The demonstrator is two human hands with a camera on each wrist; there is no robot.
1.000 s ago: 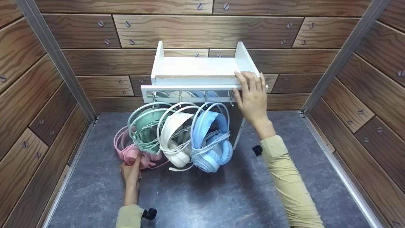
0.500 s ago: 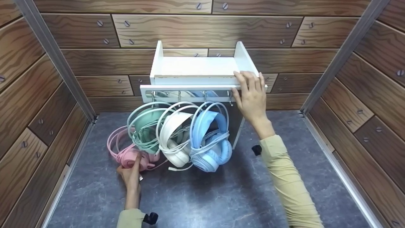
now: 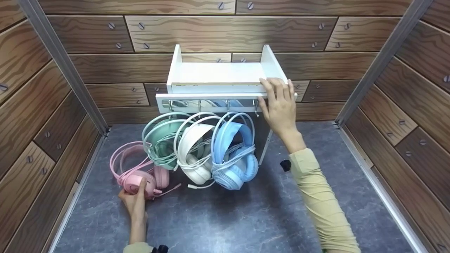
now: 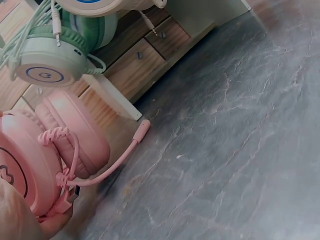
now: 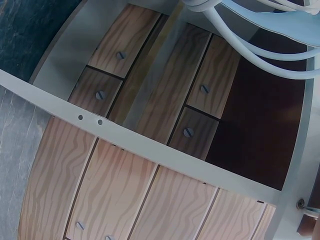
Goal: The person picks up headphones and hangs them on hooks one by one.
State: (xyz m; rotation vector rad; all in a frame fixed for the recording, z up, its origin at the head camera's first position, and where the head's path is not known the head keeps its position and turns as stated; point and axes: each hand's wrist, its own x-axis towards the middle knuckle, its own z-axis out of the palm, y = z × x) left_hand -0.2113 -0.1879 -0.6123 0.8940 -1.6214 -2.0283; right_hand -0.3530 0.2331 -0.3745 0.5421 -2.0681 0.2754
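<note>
Pink headphones (image 3: 139,181) with a boom microphone are gripped at one ear cup by my left hand (image 3: 134,203), thumb laid over the cup. The left wrist view shows the pink ear cup (image 4: 75,132) close up, its cable coiled beside it. Green headphones (image 3: 163,140), white headphones (image 3: 193,154) and blue headphones (image 3: 232,158) hang in a row from the hooks of a white rack (image 3: 211,96). My right hand (image 3: 280,107) holds the rack's right end, fingers over its top edge. In the right wrist view that hand is out of sight.
A white shelf (image 3: 221,72) with raised sides tops the rack. One bare hook (image 3: 256,108) is at the right. Wood-pattern walls (image 3: 232,33) enclose the back and sides, with metal frame strips (image 3: 386,66) at the corners. The floor (image 3: 225,218) is dark grey, marble-patterned.
My left hand has drawn the pink headphones left and toward me, out from beside the green pair. My right hand and the hanging headphones have stayed in place.
</note>
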